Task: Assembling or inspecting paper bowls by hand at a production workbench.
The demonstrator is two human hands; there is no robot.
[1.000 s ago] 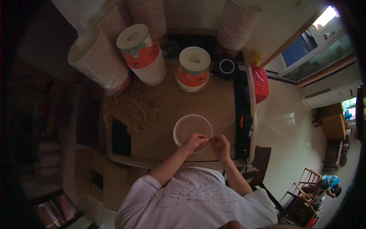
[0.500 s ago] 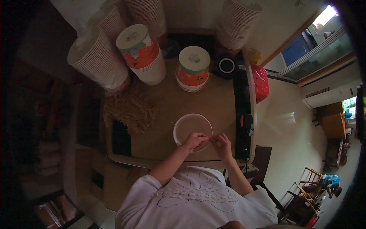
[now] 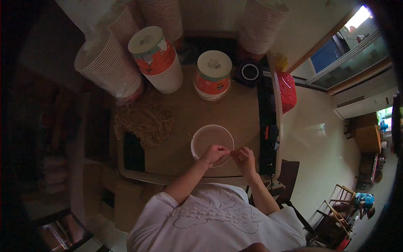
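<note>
Pale floor (image 3: pixel 308 138) is spreading right of a brown-topped table (image 3: pixel 184 109), the room's left too dark to read; paper-tub stacks (image 3: pixel 105 69) are standing behind, some cut off above; on the table a tan fibrous heap (image 3: pixel 145 122) is lying left of a white tub (image 3: pixel 211 135); left hand (image 3: pixel 215 156), partly hiding the tub, and right hand (image 3: pixel 244 160) are pinching by its rim; anything grasped cannot be told.

Illumination is dim, darkest at left. Bright light enters at upper right; the floor (image 3: pixel 308 140) shows glare. Fisheye distortion curves edges; corners fall black.
</note>
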